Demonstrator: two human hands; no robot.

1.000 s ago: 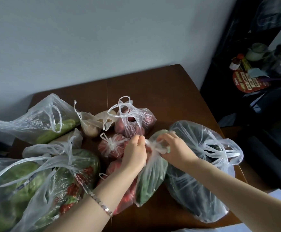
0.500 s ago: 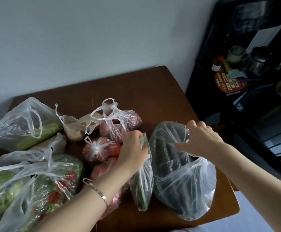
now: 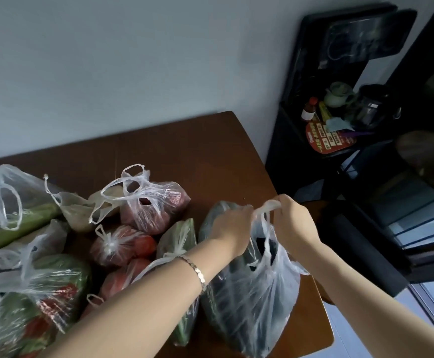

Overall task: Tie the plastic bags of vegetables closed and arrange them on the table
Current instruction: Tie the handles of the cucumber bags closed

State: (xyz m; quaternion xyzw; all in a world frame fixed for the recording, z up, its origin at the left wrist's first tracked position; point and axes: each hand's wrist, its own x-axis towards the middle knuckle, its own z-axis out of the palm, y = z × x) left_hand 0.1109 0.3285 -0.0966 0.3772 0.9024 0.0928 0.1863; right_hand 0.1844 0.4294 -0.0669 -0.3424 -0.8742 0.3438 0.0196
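Note:
A large clear bag of dark green vegetables [image 3: 252,301] stands near the right edge of the brown table [image 3: 184,146]. My right hand [image 3: 294,223] grips one of its handles, lifted above the bag's mouth. My left hand [image 3: 232,223] holds the other side of the bag's top. Just left of it lies a narrow bag of green vegetables [image 3: 178,239], tied with a knot. Further left sit a knotted bag of tomatoes [image 3: 122,244] and an open bag of reddish produce [image 3: 156,205].
More bags crowd the left side: a cucumber bag [image 3: 9,210], a small bag of pale produce [image 3: 79,210], and a big bag of greens and red peppers [image 3: 29,301]. A dark shelf with bottles and a teapot [image 3: 340,117] stands right of the table. The wall runs along the table's back.
My left hand has let go of the narrow green bag and moved right to the large bag. My right hand now grips that bag's handle and lifts it.

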